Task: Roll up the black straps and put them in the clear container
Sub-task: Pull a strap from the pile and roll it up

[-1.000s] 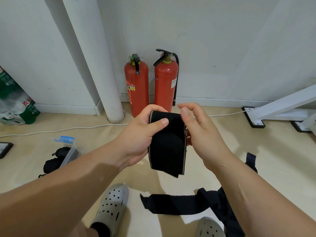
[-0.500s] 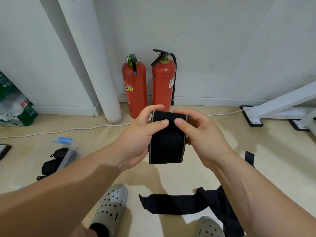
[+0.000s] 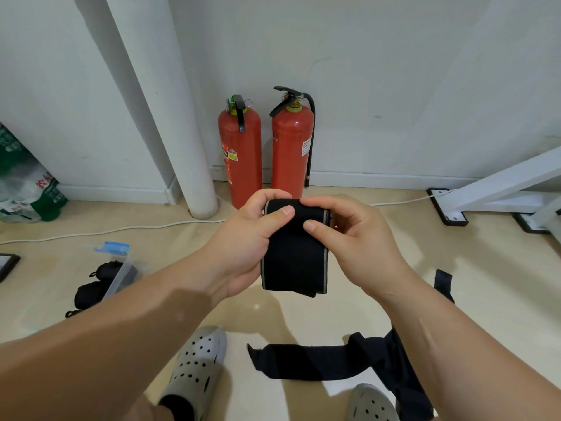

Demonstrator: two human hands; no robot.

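I hold a wide black strap (image 3: 294,256) with grey edges in mid-air, its upper end rolled and a short flap hanging down. My left hand (image 3: 246,238) grips the roll from the left, thumb on top. My right hand (image 3: 349,235) pinches it from the right, thumb pressed on the front. More black straps (image 3: 318,361) lie unrolled on the floor by my feet. The clear container (image 3: 120,268) with a blue clip stands open on the floor at the left, with rolled black straps (image 3: 91,291) inside and beside it.
Two red fire extinguishers (image 3: 264,150) stand against the wall beside a white pillar (image 3: 182,147). A white cable (image 3: 115,230) runs along the floor. A white frame leg (image 3: 498,189) is at the right, a green bag (image 3: 27,189) at the left. My grey clogs (image 3: 197,369) are below.
The roll has grown and the hanging flap is shorter than a second ago. My right thumb has come round onto the front of the strap. The view has shifted slightly.
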